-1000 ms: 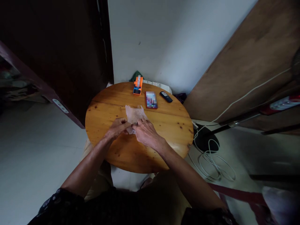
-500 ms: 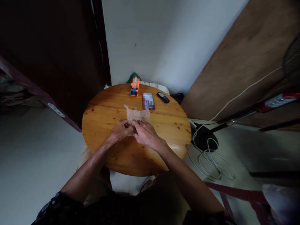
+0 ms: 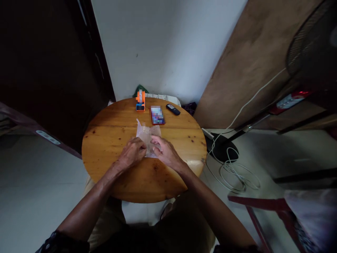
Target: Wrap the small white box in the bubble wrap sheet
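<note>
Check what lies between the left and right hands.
Translucent plastic fills the gap between left hand and right hand, with the table beneath. Shows in the head view.

Wall (image 3: 158, 52): pale, one small dark mark
Left side: dark panel (image 3: 47, 63) meeting the wall
Right side: brown board (image 3: 237, 63), edge slanting across the view
Table (image 3: 100, 151): round, yellow-brown wood, knots and a seam showing
Floor (image 3: 39, 200): pale, faint joint lines
Fan (image 3: 300, 45): dark cage, round black base (image 3: 221, 149)
Cable (image 3: 264, 86): white, looped beside the base
Lower right: dark red frame (image 3: 258, 202) with pale cloth (image 3: 313, 207)
Light: dim, sheen on the table's right
</note>
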Tool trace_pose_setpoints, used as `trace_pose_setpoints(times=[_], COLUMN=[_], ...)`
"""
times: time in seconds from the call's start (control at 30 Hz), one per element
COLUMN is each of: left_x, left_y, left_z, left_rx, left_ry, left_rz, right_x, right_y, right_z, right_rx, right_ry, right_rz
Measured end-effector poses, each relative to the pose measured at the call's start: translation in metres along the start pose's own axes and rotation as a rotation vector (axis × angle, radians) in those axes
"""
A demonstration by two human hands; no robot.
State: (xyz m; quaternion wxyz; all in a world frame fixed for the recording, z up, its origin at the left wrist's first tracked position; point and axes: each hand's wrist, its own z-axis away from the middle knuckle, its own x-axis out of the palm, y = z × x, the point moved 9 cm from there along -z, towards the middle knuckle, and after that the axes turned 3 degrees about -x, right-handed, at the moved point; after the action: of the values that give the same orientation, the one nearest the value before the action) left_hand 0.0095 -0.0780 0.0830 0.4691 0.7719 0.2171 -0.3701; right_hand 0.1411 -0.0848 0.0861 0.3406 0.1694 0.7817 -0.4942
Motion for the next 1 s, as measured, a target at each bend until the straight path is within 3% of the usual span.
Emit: trace_pose_setpoints(times=[0.17,0.3,0.4,0.57,0.7,0.83,1.0], left_x=[0.006,0.009,0.012,0.013,0.013,0.011,0.01], left_y=[0.007,0.008,0.006,0.006,0.002,-0.002,0.001], left_z=[0.001,0.002,0.002,0.003,0.005,0.007,0.007], left_rx=[0.11,0.15,0.149,0.174,0.124,0.083,0.161], left_ry=[0.018,-0.008,-0.027,-0.013,0.002,0.022,0.023], left_rz=[-0.03,0.006,0.01,0.004,0.055,0.084,0.074], right_x=[-0.024,-0.019,-0.011,-0.013,-0.006,0.005,0.013], right_y=[0.031,0.056,0.061,0.062,0.062,0.064,0.068], right_z=[0.018,0.033,0.035,0.03,0.028,0.026,0.027], right_rx=[0.208,0.424,0.492,0.541,0.536,0.473,0.412], right_ry=[0.16,0.082,0.015,-0.005,0.02,0.145,0.304], right_rz=[0.113,0.069,0.035,0.122,0.065,-0.085,-0.347])
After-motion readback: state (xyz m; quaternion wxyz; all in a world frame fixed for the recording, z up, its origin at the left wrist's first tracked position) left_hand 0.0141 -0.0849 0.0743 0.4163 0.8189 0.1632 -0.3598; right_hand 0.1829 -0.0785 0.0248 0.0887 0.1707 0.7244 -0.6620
